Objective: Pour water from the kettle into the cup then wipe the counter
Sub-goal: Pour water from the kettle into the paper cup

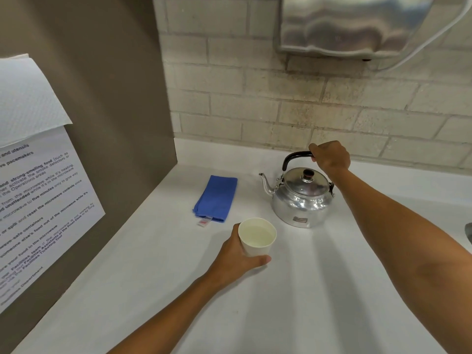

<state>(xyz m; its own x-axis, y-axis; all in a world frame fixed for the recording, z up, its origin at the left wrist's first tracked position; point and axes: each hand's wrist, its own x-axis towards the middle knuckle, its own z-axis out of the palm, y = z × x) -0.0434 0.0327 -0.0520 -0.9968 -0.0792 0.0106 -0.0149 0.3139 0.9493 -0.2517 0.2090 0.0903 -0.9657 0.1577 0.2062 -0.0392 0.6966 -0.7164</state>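
Note:
A shiny metal kettle (301, 200) with a black handle and lid knob stands upright on the white counter (293, 302), its spout pointing left. My right hand (330, 157) is closed around the right end of the handle. A white paper cup (257, 237) holding water sits in front of the kettle, to its left. My left hand (236, 260) is wrapped around the cup from the left and the near side. A folded blue cloth (216, 198) lies flat on the counter to the left of the kettle, apart from both hands.
A brown panel (107, 118) rises along the counter's left side, carrying a printed notice (38, 200) and a paper towel sheet (28, 98). A brick wall (255, 98) backs the counter. A metal dispenser (357, 24) hangs on the wall above the kettle.

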